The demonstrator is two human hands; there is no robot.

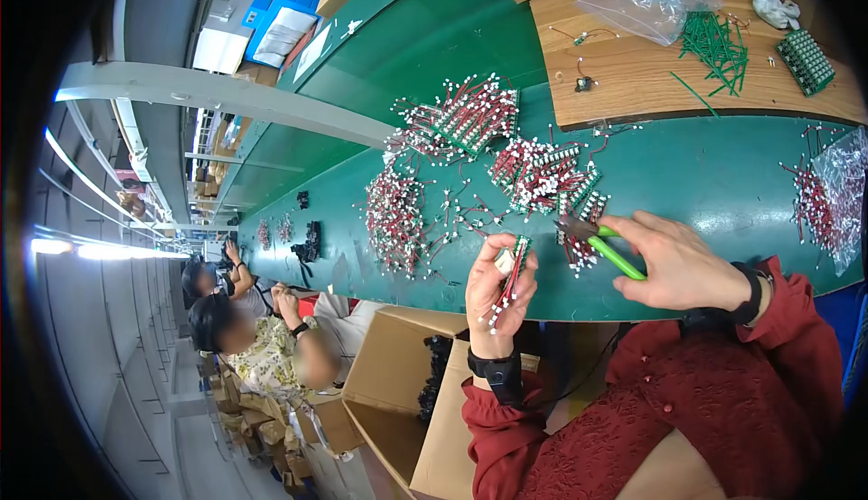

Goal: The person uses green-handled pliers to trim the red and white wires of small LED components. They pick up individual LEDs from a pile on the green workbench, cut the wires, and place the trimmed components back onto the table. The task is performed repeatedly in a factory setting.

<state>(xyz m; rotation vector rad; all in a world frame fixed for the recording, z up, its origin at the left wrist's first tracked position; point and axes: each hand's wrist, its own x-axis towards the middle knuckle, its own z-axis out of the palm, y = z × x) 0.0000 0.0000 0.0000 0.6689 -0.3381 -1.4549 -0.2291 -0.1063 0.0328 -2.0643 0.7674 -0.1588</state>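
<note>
My left hand (489,303) is closed around a small green circuit board strip (522,251) with red wires and white connectors hanging down over the palm. In my right hand (680,263) is a pair of green-handled pliers (618,255). Their dark jaws point left, a short way from the strip and apart from it. Just beyond both hands lies a heap of wired circuit boards (535,174), partly behind the pliers. Another stack of wired board panels (479,125) sits farther back, with a pile of red-wired connectors (395,220) to the left.
The green bench (701,174) runs away to the left, where two people sit. A wooden board (615,66) at the back right bears green strips (714,52) and a plastic bag (646,3). Bagged wires (836,202) lie far right. A cardboard box (398,364) stands below the bench edge.
</note>
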